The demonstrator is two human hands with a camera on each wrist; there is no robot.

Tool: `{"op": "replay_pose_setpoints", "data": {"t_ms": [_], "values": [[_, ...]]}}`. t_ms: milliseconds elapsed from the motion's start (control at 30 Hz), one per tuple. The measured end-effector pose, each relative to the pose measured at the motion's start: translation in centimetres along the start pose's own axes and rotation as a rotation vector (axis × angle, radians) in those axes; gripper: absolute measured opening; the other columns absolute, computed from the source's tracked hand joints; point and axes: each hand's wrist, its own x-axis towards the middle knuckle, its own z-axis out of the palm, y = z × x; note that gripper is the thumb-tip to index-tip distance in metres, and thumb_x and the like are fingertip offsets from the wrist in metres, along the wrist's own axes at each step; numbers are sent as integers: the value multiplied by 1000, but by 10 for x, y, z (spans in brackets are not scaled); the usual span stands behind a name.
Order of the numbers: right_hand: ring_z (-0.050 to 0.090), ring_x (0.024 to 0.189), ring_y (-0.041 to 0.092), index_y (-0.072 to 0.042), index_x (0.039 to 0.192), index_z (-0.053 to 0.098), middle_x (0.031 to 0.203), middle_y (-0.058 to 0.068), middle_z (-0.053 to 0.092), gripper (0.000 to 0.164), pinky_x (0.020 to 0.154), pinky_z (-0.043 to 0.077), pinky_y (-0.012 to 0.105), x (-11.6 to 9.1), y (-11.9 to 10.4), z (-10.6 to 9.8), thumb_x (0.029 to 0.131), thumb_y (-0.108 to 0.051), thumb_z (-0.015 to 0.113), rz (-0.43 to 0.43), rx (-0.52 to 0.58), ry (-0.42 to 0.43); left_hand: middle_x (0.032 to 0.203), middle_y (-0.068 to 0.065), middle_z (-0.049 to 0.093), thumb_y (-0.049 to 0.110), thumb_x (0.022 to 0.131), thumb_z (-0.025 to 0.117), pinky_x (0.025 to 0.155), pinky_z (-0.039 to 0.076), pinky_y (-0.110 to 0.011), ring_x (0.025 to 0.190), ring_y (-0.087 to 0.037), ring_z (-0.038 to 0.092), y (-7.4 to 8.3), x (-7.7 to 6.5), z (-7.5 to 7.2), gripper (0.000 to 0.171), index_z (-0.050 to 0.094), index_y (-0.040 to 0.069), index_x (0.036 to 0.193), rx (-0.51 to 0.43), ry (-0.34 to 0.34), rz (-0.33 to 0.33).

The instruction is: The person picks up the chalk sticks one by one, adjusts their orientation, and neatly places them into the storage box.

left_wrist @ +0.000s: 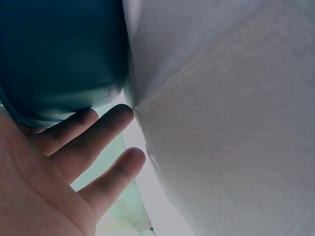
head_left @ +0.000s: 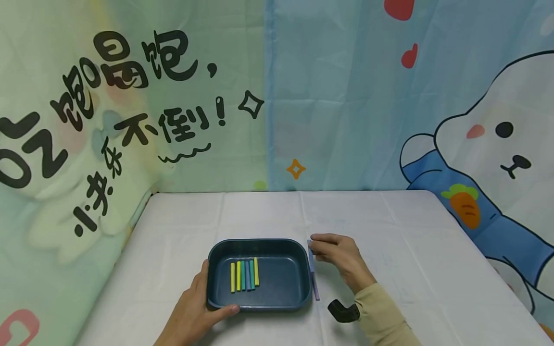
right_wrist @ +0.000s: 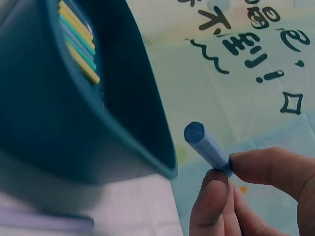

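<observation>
My left hand (head_left: 193, 305) holds the dark blue tray (head_left: 287, 281) at its near left corner, thumb at the front rim and fingers along the left side. In the left wrist view, some fingers (left_wrist: 93, 142) spread beside the tray's outer wall. My right hand (head_left: 342, 257) pinches a blue chalk stick (right_wrist: 210, 148) between thumb and fingertips, just outside the tray's right wall. Below that hand, a purple chalk stick (head_left: 315, 287) lies on the table along the tray's right side. Inside the tray, several yellow, green and blue chalk sticks (head_left: 243, 276) lie side by side.
A white cloth covers the table (head_left: 182, 216). Behind it hangs a printed curtain (head_left: 337, 96) with lettering and a cartoon animal. A black device (head_left: 344, 311) sits at my right wrist, by the beige sleeve (head_left: 383, 312).
</observation>
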Motion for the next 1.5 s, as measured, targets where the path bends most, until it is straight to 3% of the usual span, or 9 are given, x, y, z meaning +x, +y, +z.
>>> {"op": "replay_pose_setpoints", "data": {"t_ms": [267,733,1500], "values": [[69,85,18,7,124,67,106,13,72,41,79,58,30,-2,-7,19,89,-13,76,-18,46,-24,153,-21,43,79,70,73,100,48,-54,123,-36,57,2,-1,-1,132,14,4,162,10,2,28],[69,86,21,3,122,70,110,14,71,37,82,57,36,-4,-11,49,89,-14,77,-31,69,-34,154,-22,41,82,69,72,101,47,-55,127,-38,54,4,-1,-2,135,13,3,162,28,-20,-8],[68,81,22,5,119,70,102,13,72,39,79,58,38,0,9,91,86,-14,78,-21,13,-14,154,-22,41,83,68,72,102,46,-56,128,-38,53,4,1,-1,136,13,4,162,21,-22,-16]]}}
